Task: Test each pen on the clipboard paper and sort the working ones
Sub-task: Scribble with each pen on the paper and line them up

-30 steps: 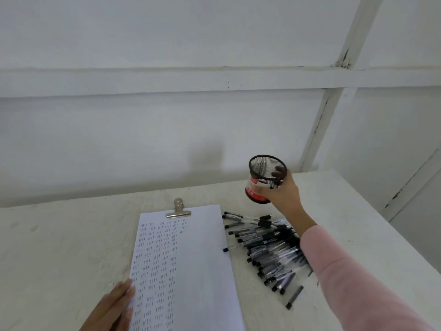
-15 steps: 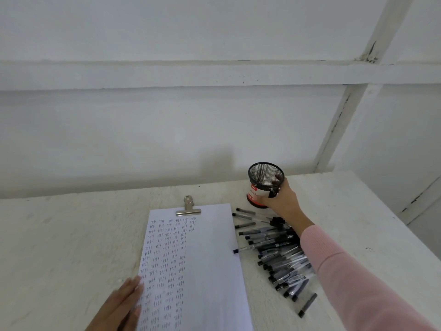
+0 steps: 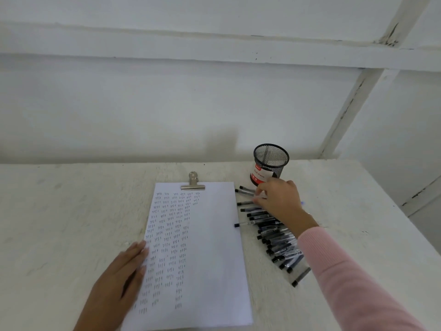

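Head view: mesh cup (image 3: 270,163), released, now stands on the table (image 3: 71,211); right hand (image 3: 280,201) reaches the pens (image 3: 274,237), grip unclear; left hand (image 3: 119,278) lies flat on the paper (image 3: 214,247). Testing likely follows.

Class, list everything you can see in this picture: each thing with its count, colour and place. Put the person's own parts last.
Table: one, white, across the lower picture.
Wall: one, white with beams, behind the table.
Paper: one sheet, white with columns of tally marks, centre of the table.
Clip: one, silver, on the paper's top edge.
Pen cup: one, black mesh with a red and white label, upright beyond the pens.
Pens: a pile too overlapped to count, black caps, right of the paper.
Sleeve: one, pink, on the right arm.
Left hand: flat on the paper's left edge.
Right hand: fingertips at the farthest pens; grip unclear.
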